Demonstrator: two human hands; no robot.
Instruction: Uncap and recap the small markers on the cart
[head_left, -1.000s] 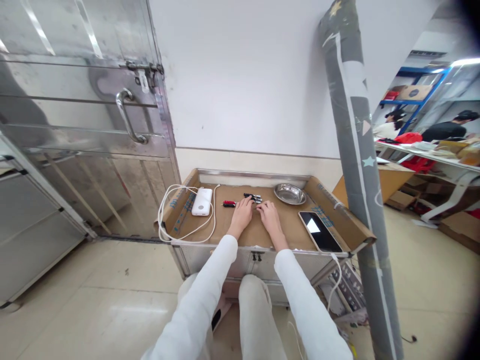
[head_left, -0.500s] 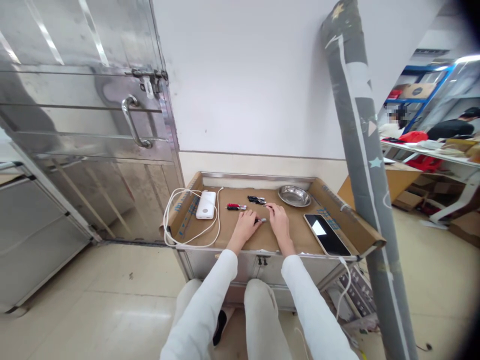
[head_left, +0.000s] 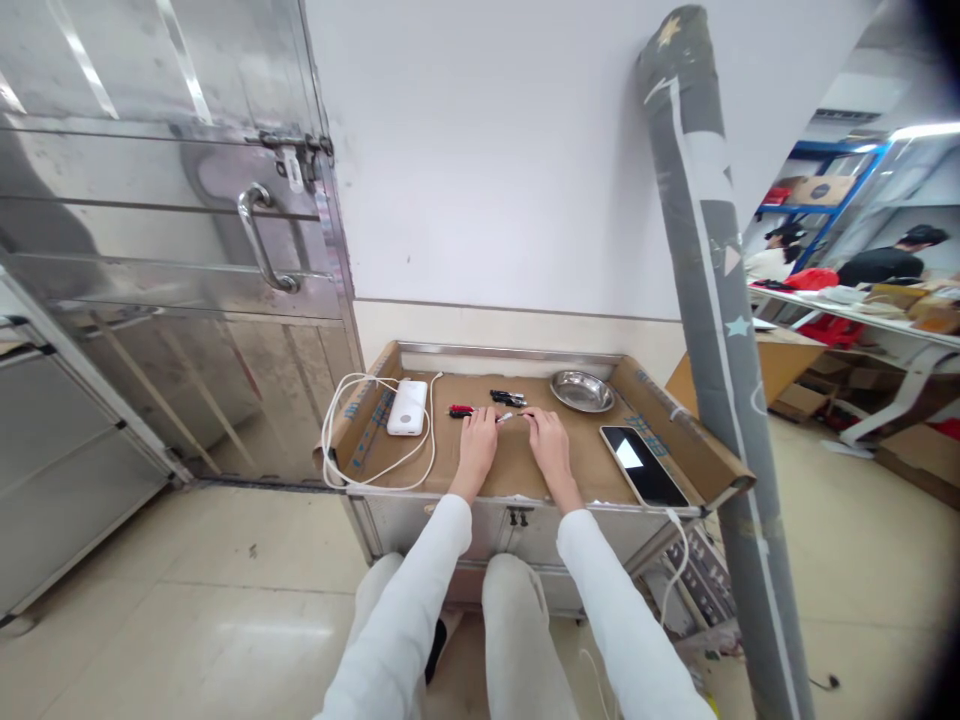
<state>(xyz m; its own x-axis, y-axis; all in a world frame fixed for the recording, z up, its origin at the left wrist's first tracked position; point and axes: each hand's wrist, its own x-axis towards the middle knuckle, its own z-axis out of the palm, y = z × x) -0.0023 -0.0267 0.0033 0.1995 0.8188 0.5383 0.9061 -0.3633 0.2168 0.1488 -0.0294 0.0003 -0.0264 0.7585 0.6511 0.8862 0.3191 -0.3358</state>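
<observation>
My left hand [head_left: 478,447] is closed around what looks like a pen barrel [head_left: 505,417], its clear, silvery end poking out to the right. Facing it, my right hand [head_left: 550,447] pinches a small, thin dark piece [head_left: 526,414], perhaps a pen part. The two pieces point at each other with a narrow gap between them. Just behind lie several black pens [head_left: 508,397]. A red pen [head_left: 460,411] lies left of my left hand, partly covered by it. All this is on a cardboard-lined tabletop [head_left: 517,475].
A white power bank [head_left: 408,408] with a looped white cable [head_left: 328,440] is at the left. A round metal dish [head_left: 583,391] stands back right, and a phone [head_left: 643,467] lies front right. A tall grey roll [head_left: 709,250] leans by the table's right side. Co-workers [head_left: 885,262] sit far right.
My left hand has moved up and turned, bringing the pen barrel's end toward my right hand. The thin piece in my right hand now faces that end. The view has shifted slightly.
</observation>
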